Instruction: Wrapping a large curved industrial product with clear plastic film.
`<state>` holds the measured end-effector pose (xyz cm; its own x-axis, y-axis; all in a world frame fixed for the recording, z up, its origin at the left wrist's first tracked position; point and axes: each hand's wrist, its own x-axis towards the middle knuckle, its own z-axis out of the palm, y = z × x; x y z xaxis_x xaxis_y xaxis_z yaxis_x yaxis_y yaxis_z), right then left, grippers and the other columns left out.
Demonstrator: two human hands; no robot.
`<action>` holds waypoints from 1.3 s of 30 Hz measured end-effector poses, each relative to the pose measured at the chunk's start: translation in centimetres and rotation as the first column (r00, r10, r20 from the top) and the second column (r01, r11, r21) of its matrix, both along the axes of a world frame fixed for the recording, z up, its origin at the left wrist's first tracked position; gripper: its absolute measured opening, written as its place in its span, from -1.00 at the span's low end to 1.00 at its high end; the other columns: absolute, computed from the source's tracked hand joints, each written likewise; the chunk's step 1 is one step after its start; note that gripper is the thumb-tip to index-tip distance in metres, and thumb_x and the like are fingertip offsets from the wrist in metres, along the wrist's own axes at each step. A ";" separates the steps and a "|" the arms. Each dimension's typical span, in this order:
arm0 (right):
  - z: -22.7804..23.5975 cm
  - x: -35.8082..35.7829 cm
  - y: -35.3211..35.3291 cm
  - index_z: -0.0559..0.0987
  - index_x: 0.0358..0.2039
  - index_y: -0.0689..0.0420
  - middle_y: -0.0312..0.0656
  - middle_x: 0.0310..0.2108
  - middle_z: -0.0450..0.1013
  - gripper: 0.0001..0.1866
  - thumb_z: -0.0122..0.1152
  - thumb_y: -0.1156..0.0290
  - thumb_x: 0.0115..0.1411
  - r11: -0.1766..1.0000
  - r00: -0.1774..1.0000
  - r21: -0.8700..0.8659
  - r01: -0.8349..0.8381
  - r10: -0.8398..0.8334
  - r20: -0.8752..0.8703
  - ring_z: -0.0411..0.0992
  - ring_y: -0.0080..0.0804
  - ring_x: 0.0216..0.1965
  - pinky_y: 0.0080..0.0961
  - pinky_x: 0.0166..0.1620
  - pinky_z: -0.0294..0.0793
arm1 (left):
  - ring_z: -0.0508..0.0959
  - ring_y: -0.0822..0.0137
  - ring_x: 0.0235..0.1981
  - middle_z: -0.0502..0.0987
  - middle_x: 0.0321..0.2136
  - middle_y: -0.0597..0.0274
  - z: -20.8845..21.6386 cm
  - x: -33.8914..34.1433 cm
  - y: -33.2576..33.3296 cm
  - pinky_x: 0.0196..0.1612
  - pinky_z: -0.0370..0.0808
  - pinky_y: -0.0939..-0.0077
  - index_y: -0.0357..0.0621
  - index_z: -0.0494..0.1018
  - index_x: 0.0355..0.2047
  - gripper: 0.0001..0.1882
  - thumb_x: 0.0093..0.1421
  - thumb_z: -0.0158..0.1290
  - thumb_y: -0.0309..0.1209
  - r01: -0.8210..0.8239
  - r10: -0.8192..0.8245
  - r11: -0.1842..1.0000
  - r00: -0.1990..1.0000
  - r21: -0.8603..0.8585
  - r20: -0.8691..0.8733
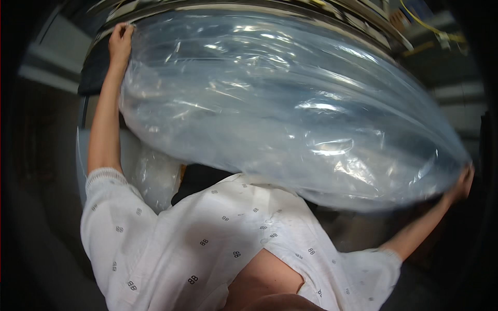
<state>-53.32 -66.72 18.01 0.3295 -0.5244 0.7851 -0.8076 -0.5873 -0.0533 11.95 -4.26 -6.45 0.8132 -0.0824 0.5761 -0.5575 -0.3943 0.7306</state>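
A large clear plastic bag [249, 103], puffed out and shiny with creases, stretches between my two hands across most of the view. At the far left, my left hand [121, 42] pinches its upper left corner. My right hand [465, 181] is closed on the gathered right end, lower and farther out to the side. Both arms are spread wide. The bag's lower edge hangs in front of my chest. Most of the surface beneath it is hidden.
Behind the bag runs a long edge of stacked, layered strips [358, 26]. A yellow cord [430, 23] hangs at the far right. More crumpled clear plastic [157, 173] lies by my left sleeve, next to a dark object [199, 181]. Pale panels [57, 46] stand at the left.
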 end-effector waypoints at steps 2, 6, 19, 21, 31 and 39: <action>2.5 0.3 -5.3 0.39 0.01 -0.14 -0.20 0.02 0.31 -0.65 -0.09 0.20 0.19 0.966 0.839 -0.189 0.176 -0.248 -0.485 0.33 -0.24 -0.03 -0.40 -0.08 0.36 | 0.39 0.52 -0.44 0.45 -0.47 0.31 -0.4 -2.0 -5.1 -0.31 0.34 0.64 -0.25 0.40 -0.31 -0.79 0.12 0.03 -0.35 0.081 -0.086 0.990 0.996 -0.112 -0.039; -2.9 12.2 3.2 0.41 -0.04 -0.15 -0.26 0.04 0.27 -0.69 -0.05 0.32 0.18 0.788 0.813 -0.197 -0.583 0.562 -0.155 0.20 -0.36 0.09 -0.37 0.10 0.18 | 0.37 0.52 -0.42 0.43 -0.44 0.31 -0.1 -2.8 -4.5 -0.28 0.32 0.65 -0.26 0.38 -0.29 -0.78 0.13 0.01 -0.36 -0.071 0.073 0.988 0.997 -0.134 0.012; -19.8 23.5 3.5 0.47 -0.27 0.08 -0.26 -0.28 0.34 -0.63 0.17 0.09 0.01 0.902 0.898 0.141 -0.407 0.424 -0.118 0.29 -0.26 -0.21 -0.31 -0.18 0.25 | 0.43 0.20 -0.32 0.45 -0.37 0.06 0.8 -4.4 3.8 -0.20 0.34 0.45 -0.25 0.36 -0.27 -0.73 0.20 -0.11 -0.26 -0.318 0.279 0.848 0.948 0.424 0.153; -20.1 25.0 3.3 0.48 -0.32 0.08 -0.25 -0.38 0.34 -0.66 0.18 0.10 0.00 0.934 0.933 -0.038 -0.356 0.352 -0.074 0.30 -0.29 -0.27 -0.34 -0.21 0.23 | 0.42 0.26 -0.36 0.45 -0.40 0.12 0.3 -4.0 4.0 -0.22 0.33 0.48 -0.24 0.36 -0.28 -0.71 0.20 -0.10 -0.24 -0.304 0.272 0.860 0.953 0.411 0.134; -20.3 29.7 2.3 0.50 -0.50 0.07 -0.18 -0.66 0.38 -0.71 0.08 0.09 0.00 0.668 0.822 0.591 -0.453 0.570 -0.014 0.39 -0.24 -0.51 -0.32 -0.38 0.33 | 0.42 0.42 -0.32 0.47 -0.33 0.25 -0.1 -1.9 10.7 -0.22 0.34 0.61 -0.21 0.37 -0.25 -0.76 0.20 -0.05 -0.28 -0.293 0.292 0.949 0.956 0.115 0.027; -19.8 30.4 0.0 0.44 -0.42 0.15 -0.36 -0.51 0.33 -0.74 0.17 0.23 0.02 0.411 0.690 0.727 -0.550 0.715 0.118 0.23 -0.61 -0.46 -0.63 -0.35 0.24 | 0.40 0.43 -0.13 0.43 -0.16 0.28 4.7 -9.4 16.3 -0.06 0.32 0.57 -0.10 0.36 -0.20 -0.81 0.19 -0.03 -0.34 -0.046 -0.125 0.937 0.882 -0.347 -0.455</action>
<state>-22.88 -66.71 -1.83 0.8854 -0.4245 0.1892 -0.2587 -0.7884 -0.5582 2.51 12.06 -1.73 0.9913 0.0099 0.1316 -0.1307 -0.0608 0.9896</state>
